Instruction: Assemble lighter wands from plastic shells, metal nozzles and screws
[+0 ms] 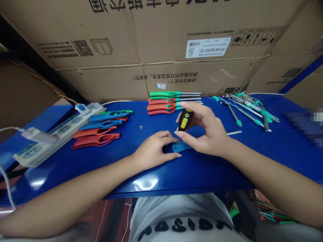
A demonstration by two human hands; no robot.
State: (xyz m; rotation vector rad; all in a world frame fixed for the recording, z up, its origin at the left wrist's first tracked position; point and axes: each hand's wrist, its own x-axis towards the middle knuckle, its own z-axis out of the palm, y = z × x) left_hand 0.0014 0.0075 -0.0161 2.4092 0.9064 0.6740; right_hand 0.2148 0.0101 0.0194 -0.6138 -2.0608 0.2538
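Cannot see the far part of the blue handle [185, 147], hidden behind the right hand [209, 132]. Cannot resolve the tip of the screwdriver [186, 120]. Cannot identify tiny pale bits [141, 127] on the worktop [214, 171]. Cannot make out pixelated patch [306, 124] at right. Cannot fully read the carton lettering [151, 3], cut off above

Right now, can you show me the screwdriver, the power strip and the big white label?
Screwdriver [185, 120], head view: on its handle.
Power strip [66, 130], head view: on its top face.
Big white label [208, 46], head view: on its printed middle.
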